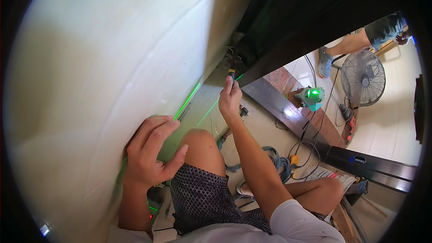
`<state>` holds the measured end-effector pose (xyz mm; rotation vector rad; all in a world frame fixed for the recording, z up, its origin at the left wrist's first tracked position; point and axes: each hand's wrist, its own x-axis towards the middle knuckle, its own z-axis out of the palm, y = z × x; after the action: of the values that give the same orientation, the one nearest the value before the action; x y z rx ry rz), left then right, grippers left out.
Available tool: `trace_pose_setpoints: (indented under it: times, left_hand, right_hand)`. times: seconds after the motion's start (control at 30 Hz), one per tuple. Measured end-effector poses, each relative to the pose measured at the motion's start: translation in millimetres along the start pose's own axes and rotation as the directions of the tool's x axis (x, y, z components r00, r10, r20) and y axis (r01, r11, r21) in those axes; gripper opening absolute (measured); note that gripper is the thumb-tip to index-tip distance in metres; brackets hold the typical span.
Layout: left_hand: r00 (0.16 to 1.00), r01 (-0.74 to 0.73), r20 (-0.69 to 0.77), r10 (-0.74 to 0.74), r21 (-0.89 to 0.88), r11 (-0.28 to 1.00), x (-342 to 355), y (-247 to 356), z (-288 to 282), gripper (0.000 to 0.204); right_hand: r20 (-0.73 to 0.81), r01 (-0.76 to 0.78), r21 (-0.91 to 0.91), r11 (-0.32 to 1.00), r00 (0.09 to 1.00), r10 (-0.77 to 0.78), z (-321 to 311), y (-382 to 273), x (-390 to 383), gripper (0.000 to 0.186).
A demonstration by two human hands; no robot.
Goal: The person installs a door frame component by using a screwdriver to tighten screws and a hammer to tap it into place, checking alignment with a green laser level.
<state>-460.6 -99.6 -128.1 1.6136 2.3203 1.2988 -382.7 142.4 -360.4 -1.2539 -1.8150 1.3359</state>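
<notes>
My right hand (231,101) reaches forward and is closed round a hand tool with a black and yellow handle (231,72). The tool points into the shadowed foot of a dark panel (292,22), where it meets the pale wall (112,63). Its working end is lost in the shadow, so its exact kind does not show. My left hand (150,153) is beside the wall, above my bent knee, holding nothing. Its fingers are slightly curved and the thumb stands apart from them. Whether its fingertips touch the wall, I cannot tell.
A laser level (312,96) glows green on the floor beyond a dark sill (288,110); green lines cross floor and wall. Behind stand a fan (363,78) and a person's leg (346,45). Coiled hose (281,166), cables and a drill (345,112) lie about.
</notes>
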Motion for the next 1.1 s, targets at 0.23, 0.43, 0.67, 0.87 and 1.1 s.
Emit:
trace_pose_setpoints:
  times: [0.23,0.43,0.67,0.87,1.1]
  left_hand:
    - [0.999,-0.037,-0.018,0.036,-0.016,0.999,7.6,1.9,13.1,0.038]
    - [1.0,-0.004,-0.003,0.004,0.022,1.0,-2.3,-4.9,0.7,0.04]
    - [1.0,0.014,-0.018,-0.014,0.016,1.0,0.5,-4.3,13.8,0.04]
    - [1.0,0.022,0.013,-0.023,0.035,0.999,-3.8,-7.4,3.8,0.042]
    - [1.0,0.008,0.004,-0.008,0.018,1.0,-2.6,-7.8,16.3,0.042]
  right_hand:
    - [-0.049,0.013,-0.078,0.997,0.999,-0.017,-8.1,45.2,24.3,0.058]
    - [0.023,-0.03,0.126,0.992,0.999,0.027,9.3,2.8,-5.9,0.057]
    - [-0.004,-0.003,-0.155,0.988,1.0,0.002,4.7,48.1,18.5,0.057]
    - [0.012,0.045,0.046,0.998,0.999,-0.046,2.4,-5.7,-5.3,0.061]
    - [-0.023,-0.006,-0.198,0.98,1.0,0.002,0.7,55.5,19.2,0.061]
